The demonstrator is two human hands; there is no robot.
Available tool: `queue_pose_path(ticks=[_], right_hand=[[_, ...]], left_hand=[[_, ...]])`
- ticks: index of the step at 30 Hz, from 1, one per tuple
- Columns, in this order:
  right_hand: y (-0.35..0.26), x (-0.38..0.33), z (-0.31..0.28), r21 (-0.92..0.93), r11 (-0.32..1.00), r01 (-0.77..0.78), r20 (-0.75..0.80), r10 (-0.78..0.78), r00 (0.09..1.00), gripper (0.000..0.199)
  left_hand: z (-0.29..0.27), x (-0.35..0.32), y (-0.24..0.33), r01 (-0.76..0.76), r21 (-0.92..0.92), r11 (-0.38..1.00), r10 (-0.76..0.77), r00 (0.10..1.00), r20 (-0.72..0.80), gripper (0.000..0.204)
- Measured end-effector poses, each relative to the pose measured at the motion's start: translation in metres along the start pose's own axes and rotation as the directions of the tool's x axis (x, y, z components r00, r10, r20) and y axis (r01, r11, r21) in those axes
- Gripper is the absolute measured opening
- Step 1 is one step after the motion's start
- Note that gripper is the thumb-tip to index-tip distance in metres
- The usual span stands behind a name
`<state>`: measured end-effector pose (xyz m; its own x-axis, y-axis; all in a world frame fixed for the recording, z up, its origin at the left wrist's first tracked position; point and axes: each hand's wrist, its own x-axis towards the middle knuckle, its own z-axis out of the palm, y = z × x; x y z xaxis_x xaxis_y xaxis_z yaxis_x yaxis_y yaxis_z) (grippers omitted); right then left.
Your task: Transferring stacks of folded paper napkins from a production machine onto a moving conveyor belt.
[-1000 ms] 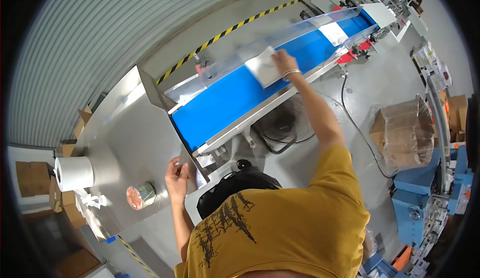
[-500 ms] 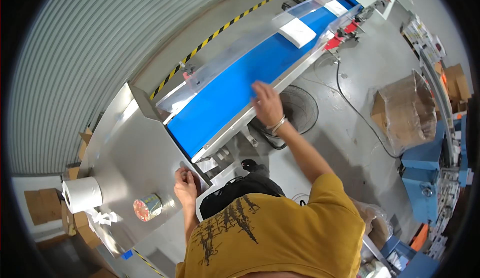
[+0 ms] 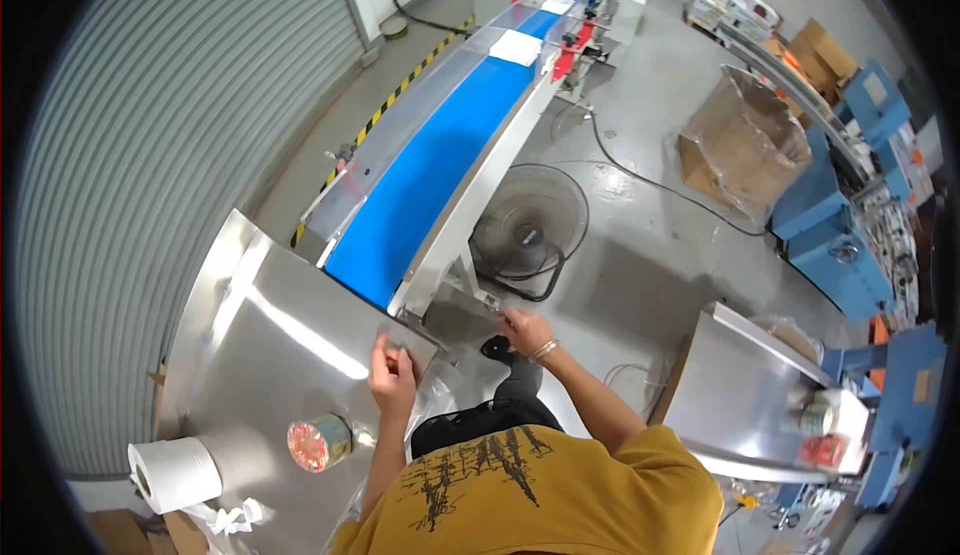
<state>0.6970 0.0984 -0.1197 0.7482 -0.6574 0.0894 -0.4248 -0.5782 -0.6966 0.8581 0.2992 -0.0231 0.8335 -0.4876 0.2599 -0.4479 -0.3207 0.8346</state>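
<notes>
My left hand (image 3: 393,375) is over the near corner of the steel table (image 3: 265,375), its fingers curled together; anything in them is too small to make out. In front of me, just right of the belt's near end, my right hand (image 3: 524,333) hangs with bent, closed fingers, and I cannot make out whether they hold something. The blue conveyor belt (image 3: 430,175) runs away from the table. On its far part lie a white flat packet (image 3: 515,47) and another white packet (image 3: 557,4). A roll with colourful printing (image 3: 320,442) lies left of my left hand.
A white paper roll (image 3: 185,473) and crumpled white strips (image 3: 232,517) lie on the table's left. A round floor fan (image 3: 530,225) stands beside the conveyor. Further right are a plastic-lined carton (image 3: 745,140), blue machines (image 3: 840,265) and a second steel table (image 3: 735,385).
My right hand has come back from above the belt to near my body. My view has turned rightward, bringing the second table into sight. The left hand stays by the table corner.
</notes>
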Motion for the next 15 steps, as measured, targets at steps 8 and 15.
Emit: queue_pose_path(ticks=[8, 15], right_hand=[[0.0, -0.16, 0.021, -0.408, 0.875, -0.259, 0.457, 0.442, 0.772, 0.027], [0.009, -0.245, 0.046, -0.408, 0.837, -0.363, 0.484, 0.536, 0.691, 0.03]], left_hand=[[-0.059, -0.031, -0.059, 0.098, -0.589, 0.802, -0.201, 0.973, -0.112, 0.063], [-0.087, -0.042, -0.065, 0.296, -0.605, 0.739, -0.416, 0.907, -0.065, 0.063]])
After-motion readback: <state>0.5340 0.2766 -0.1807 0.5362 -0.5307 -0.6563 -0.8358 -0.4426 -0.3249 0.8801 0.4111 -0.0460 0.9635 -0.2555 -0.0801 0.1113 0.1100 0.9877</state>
